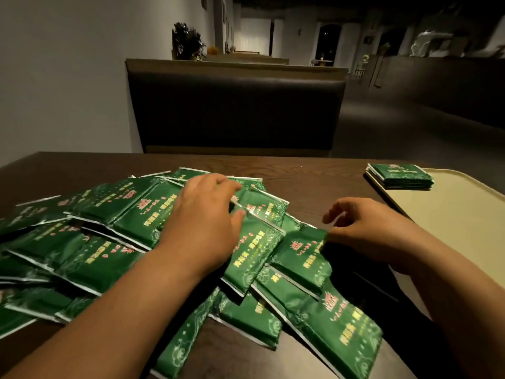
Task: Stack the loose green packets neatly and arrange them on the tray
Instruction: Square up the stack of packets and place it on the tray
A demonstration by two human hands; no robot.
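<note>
A wide heap of loose green packets [117, 228] with pink and yellow print covers the dark table from the left edge to the middle. My left hand [202, 214] lies on top of the heap, fingers spread, thumb touching one packet. My right hand [366, 231] hovers at the heap's right edge, fingers curled, its fingertips pinching the corner of a green packet [303, 253]. A cream tray [459, 214] sits at the right, with a neat stack of green packets [400, 176] on its far left corner.
The dark wooden table [300, 170] runs to a dark padded bench back [235, 116] beyond its far edge. A grey wall stands at the left. A dim hall with a counter stretches away at the right.
</note>
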